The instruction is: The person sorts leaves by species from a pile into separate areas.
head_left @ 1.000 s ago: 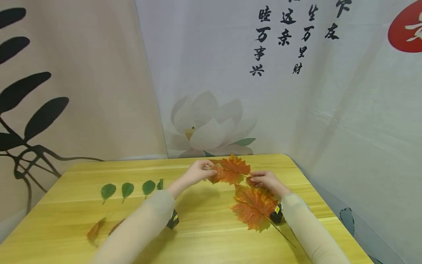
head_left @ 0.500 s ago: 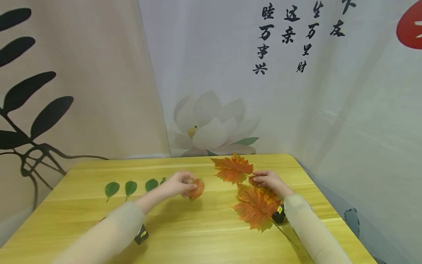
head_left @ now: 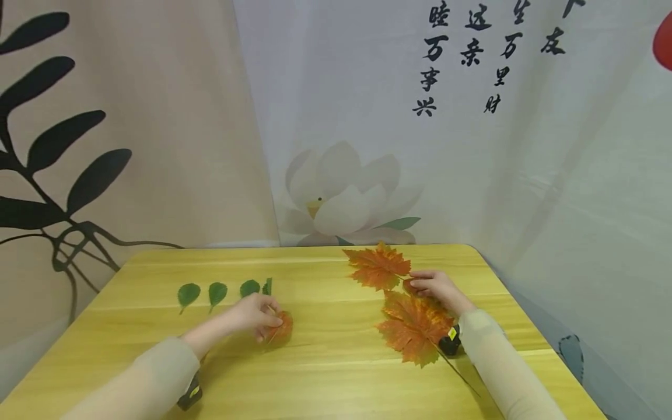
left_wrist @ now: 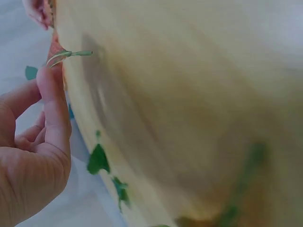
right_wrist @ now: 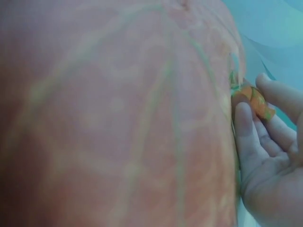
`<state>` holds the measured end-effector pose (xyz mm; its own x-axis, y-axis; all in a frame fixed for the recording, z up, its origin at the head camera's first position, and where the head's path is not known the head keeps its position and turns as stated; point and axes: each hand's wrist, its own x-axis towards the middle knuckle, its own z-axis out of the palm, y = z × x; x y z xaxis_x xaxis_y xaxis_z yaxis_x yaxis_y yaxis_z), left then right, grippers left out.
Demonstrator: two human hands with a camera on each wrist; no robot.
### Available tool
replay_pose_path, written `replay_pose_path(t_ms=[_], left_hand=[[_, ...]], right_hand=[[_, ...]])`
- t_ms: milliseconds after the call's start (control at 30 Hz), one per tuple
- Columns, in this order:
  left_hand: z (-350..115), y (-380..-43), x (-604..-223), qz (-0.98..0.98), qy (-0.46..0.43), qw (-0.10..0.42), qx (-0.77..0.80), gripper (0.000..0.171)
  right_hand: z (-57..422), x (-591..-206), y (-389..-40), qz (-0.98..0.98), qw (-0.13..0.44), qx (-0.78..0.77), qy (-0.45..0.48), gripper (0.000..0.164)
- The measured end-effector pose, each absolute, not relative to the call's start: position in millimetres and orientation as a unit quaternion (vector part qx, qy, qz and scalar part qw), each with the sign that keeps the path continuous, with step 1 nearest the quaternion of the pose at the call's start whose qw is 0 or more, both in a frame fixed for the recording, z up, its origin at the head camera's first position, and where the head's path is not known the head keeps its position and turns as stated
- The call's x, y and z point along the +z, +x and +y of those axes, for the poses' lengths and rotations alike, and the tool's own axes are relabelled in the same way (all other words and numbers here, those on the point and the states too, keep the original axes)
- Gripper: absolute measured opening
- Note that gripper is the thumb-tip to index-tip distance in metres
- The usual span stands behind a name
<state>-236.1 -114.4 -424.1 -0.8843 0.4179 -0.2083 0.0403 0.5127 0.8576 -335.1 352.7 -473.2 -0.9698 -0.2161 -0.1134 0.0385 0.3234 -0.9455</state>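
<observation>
My left hand (head_left: 257, 315) pinches a small orange-red leaf (head_left: 280, 328) between thumb and fingertips, above the left-centre of the table. The left wrist view shows this leaf (left_wrist: 55, 49) with its pale green stem pointing away from the thumb. My right hand (head_left: 438, 289) holds a small orange leaf (right_wrist: 259, 101), mostly hidden by the fingers in the head view. It is between two large orange maple leaves: one (head_left: 379, 267) farther back, the other (head_left: 415, 326) nearer, with its long stem running toward the front. The near maple leaf (right_wrist: 118, 118) fills much of the right wrist view, blurred.
Small green leaves (head_left: 189, 294) lie in a row at the back left of the wooden table (head_left: 325, 373). In the left wrist view, a blurred green stem (left_wrist: 241, 184) shows at the bottom. A printed cloth backdrop (head_left: 346, 116) hangs behind the table.
My left hand has carried the small orange-red leaf from beside the back maple leaf leftward and nearer, toward the green leaves. My right hand keeps its place by the maple leaves.
</observation>
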Motion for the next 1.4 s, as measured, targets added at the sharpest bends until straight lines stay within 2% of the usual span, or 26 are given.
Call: replay_pose_path(t_ms=[167, 600, 800, 933, 1100, 1267, 1400], left_hand=[[-123, -227, -433, 0.859, 0.139, 0.192, 0.455, 0.027], [-149, -210, -433, 0.917, 0.19, 0.09, 0.339, 0.006], [-160, -198, -432, 0.937, 0.214, 0.051, 0.27, 0.034], [-163, -190, -428, 0.942, 0.204, 0.061, 0.259, 0.036], [-163, -181, -422, 0.945, 0.174, 0.09, 0.263, 0.01], [-159, -174, -421, 0.953, 0.144, 0.08, 0.255, 0.02], [-158, -172, -425, 0.963, 0.134, 0.055, 0.228, 0.018]], right_hand=[[353, -473, -335, 0.808, 0.107, -0.577, -0.056, 0.047], [350, -469, -333, 0.804, 0.114, -0.582, -0.05, 0.049], [351, -469, -333, 0.798, 0.116, -0.589, -0.051, 0.049], [353, -468, -334, 0.799, 0.117, -0.588, -0.048, 0.051], [354, -468, -334, 0.803, 0.116, -0.583, -0.041, 0.052], [351, -469, -335, 0.809, 0.118, -0.575, -0.031, 0.051], [348, -471, -336, 0.812, 0.119, -0.571, -0.027, 0.05]])
